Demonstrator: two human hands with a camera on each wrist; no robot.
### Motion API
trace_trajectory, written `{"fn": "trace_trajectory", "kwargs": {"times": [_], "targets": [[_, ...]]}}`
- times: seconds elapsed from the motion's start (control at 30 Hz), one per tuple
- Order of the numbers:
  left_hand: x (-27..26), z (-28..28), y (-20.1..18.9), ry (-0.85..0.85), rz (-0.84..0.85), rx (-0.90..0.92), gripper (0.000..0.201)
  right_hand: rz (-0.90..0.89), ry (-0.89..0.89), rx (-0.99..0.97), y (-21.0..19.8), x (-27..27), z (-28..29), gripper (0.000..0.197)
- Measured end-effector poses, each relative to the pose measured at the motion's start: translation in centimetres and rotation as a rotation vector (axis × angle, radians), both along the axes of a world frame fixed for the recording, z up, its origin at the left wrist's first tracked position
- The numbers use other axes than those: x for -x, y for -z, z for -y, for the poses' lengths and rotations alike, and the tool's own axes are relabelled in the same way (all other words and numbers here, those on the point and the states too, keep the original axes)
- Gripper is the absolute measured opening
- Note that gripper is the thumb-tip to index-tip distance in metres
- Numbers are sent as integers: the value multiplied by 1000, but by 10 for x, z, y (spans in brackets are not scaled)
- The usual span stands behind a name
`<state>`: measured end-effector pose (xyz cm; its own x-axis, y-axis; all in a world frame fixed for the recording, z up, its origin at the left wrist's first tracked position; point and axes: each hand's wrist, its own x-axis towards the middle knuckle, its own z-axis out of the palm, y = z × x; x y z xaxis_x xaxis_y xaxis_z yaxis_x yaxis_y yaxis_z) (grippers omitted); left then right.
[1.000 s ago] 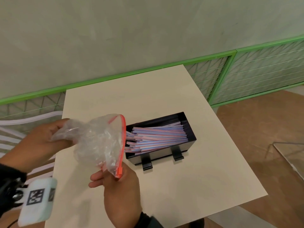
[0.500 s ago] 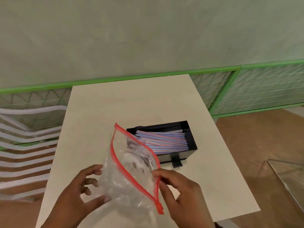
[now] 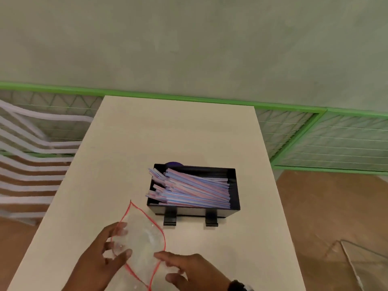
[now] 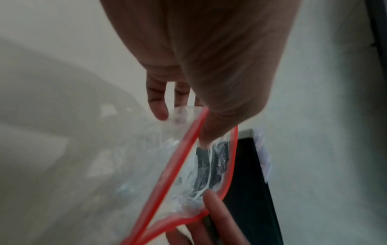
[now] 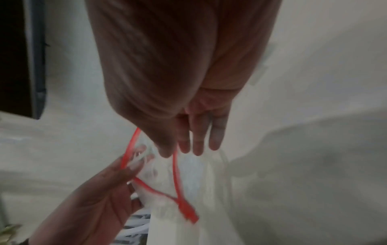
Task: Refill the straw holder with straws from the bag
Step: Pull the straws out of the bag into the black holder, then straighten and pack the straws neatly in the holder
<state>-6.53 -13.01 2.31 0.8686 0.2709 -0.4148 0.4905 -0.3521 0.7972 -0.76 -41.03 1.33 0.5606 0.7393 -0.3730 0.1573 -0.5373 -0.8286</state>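
Note:
A black straw holder [image 3: 236, 192] stands mid-table, filled with several pink-and-blue striped straws [image 3: 189, 190] lying lengthwise. In front of it, low over the table [image 3: 168, 133], is a clear zip bag [image 3: 140, 244] with a red rim, its mouth gaping and no straws showing inside. My left hand [image 3: 123, 241] holds the bag's left side, thumb on top and fingers underneath. In the left wrist view the left hand [image 4: 182, 126] has its thumb inside the bag [image 4: 188, 174] mouth. My right hand [image 3: 165, 266] pinches the right rim; in the right wrist view the right hand [image 5: 176, 151] has the bag [image 5: 188, 174] rim between thumb and fingers.
A white slatted chair [image 3: 31, 164] stands left of the table. A green-framed mesh fence [image 3: 315, 139] runs along the wall behind. A glass pane edge [image 3: 367, 265] shows at the lower right over the brown floor. Something purple [image 3: 173, 164] peeks out behind the holder.
One second ago the bag was tipped with its mouth at the holder. Both hands have since drawn it back and down toward the table's near edge, and the straws lie in the holder.

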Motion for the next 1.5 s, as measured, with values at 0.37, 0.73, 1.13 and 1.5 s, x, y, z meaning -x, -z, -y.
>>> {"fn": "trace_trajectory", "kwargs": {"times": [0.37,0.73,1.13,1.5], "targets": [[-29,14,-60,-371,90,-452,42,325,198,-90,-114,-126,59,22],[-143,72,-64,-140,586,-51,37,383,-149,363,-71,-179,11,77],[-150,73,-31,-143,432,12,51,248,-212,327,-50,-185,-29,61],[-137,83,-24,-157,426,-10,48,273,-205,321,-57,-191,-32,52]]}}
